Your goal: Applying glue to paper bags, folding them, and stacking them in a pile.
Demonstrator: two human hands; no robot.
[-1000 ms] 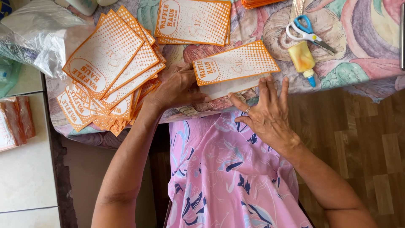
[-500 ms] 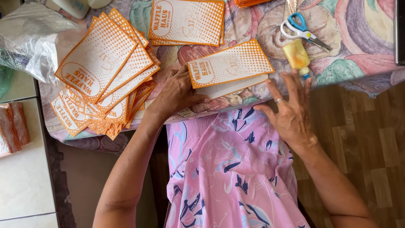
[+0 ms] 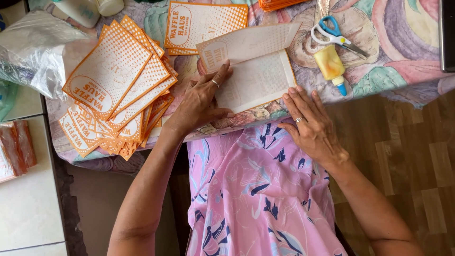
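Left hand (image 3: 201,102) is flat on the left part of the paper bag (image 3: 253,71), fingers spread and pressing down, a ring on one finger. Not pinching anything, open palm, just holding the paper down.

Right hand (image 3: 310,125) sits at the near edge of the surface (image 3: 403,52), fingers extended, fingertips (image 3: 291,95) touching the bag's lower right corner. Also open, nothing gripped; ring visible on one finger.

The bag lies pale side up, roughly centred in front of the person, near the surface's front edge. Its top flap is folded back and tilted, showing a faint dot pattern and a faded label through the paper.

Left of the left hand: a fanned stack of orange-and-white bags (image 3: 116,87), printed side up, overlapping, some hanging past the surface edge. A second small stack of the same bags (image 3: 208,21) sits further back, just behind the folded flap and partly under it.

Right of the bag: a yellow glue bottle (image 3: 330,66) with a blue tip lying on its side, close to the bag's right edge but apart from it. Scissors (image 3: 334,35) with blue handles just behind the bottle.

Far left: a crumpled clear plastic bag (image 3: 38,52). The surface has a pastel floral cover. The person wears a pink floral dress (image 3: 256,189); wood floor on the right.
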